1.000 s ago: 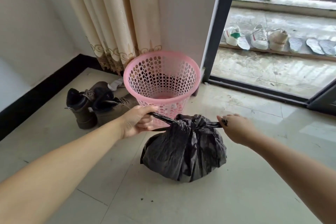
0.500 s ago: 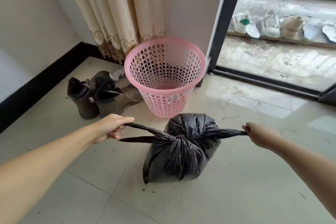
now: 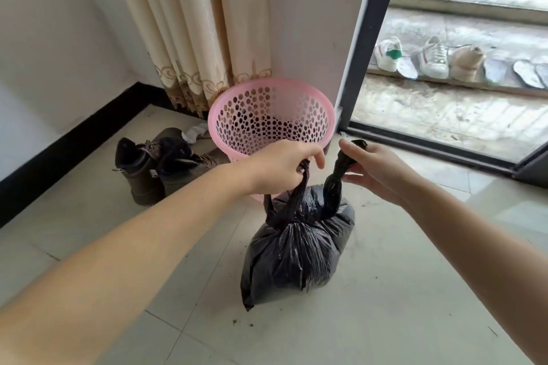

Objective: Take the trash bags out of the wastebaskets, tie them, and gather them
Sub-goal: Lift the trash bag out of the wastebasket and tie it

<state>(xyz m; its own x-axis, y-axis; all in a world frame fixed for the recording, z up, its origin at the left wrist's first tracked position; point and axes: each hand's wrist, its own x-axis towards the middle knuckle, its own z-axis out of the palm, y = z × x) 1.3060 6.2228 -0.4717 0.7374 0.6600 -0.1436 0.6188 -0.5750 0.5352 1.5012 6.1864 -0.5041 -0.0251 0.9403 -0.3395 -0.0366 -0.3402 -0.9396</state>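
A full black trash bag stands on the tiled floor in front of a pink perforated wastebasket, which has no bag in it. Two twisted ends rise from the knot at the bag's top. My left hand grips the left end in a fist. My right hand pinches the right end between thumb and fingers, with its tip sticking up above the hand. Both ends are held upright, close together above the bag.
A pair of dark boots sits left of the basket, near a cream curtain. A dark door frame opens onto a balcony with several shoes. Small crumbs of dirt lie on the floor around the bag.
My hands were pulling the two bag ends wide apart sideways; they have now come together and lifted the ends upright above the knot.
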